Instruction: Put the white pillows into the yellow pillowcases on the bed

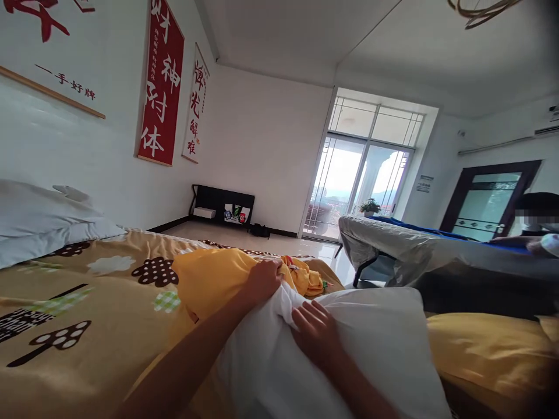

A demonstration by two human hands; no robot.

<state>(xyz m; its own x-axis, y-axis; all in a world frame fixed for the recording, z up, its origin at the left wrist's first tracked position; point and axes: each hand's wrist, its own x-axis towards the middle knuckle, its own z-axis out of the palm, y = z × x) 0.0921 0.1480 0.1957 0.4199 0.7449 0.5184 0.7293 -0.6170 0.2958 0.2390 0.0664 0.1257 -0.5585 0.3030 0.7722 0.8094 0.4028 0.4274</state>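
My left hand [263, 280] is closed on the edge of a yellow pillowcase [213, 278], where the cloth meets the white pillow. Lower and to the right, my right hand [318, 333] grips a fold of the white pillow [384, 326], its fingers curled into the fabric. The pillow lies in front of me, its far left part bunched against the pillowcase. Crumpled yellow cloth with a colourful print [305, 276] spreads just past my hands. Beneath everything is a tan patterned bedsheet [109, 326]. Whatever my fingertips press on inside the folds is hidden.
Another white pillow [48, 212] rests at the far left, and a yellow pillow [489, 349] at the right. Beyond stands a plastic-covered table [393, 238], with a person [535, 233] beside it. A low black rack [222, 206] is against the back wall near the glass door [358, 174].
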